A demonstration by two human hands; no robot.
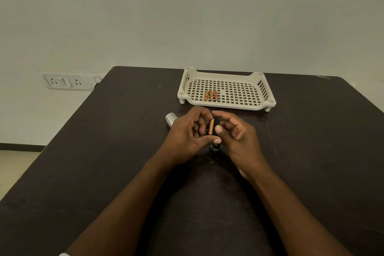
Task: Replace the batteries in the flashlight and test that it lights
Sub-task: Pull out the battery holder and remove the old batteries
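Observation:
Both hands meet over the middle of the dark table (104,162). My left hand (187,137) and my right hand (239,139) together pinch a black battery holder (217,121) with a copper-coloured battery (211,127) lying along its left side. The silver flashlight body (170,119) lies on the table just left of my left hand. A small dark tail cap (215,147) sits on the table under the hands. Three loose batteries (211,95) lie side by side in the white tray (266,89).
The perforated white tray stands at the back of the table, close to the wall. A wall socket panel (66,82) is at the left, beyond the table's edge.

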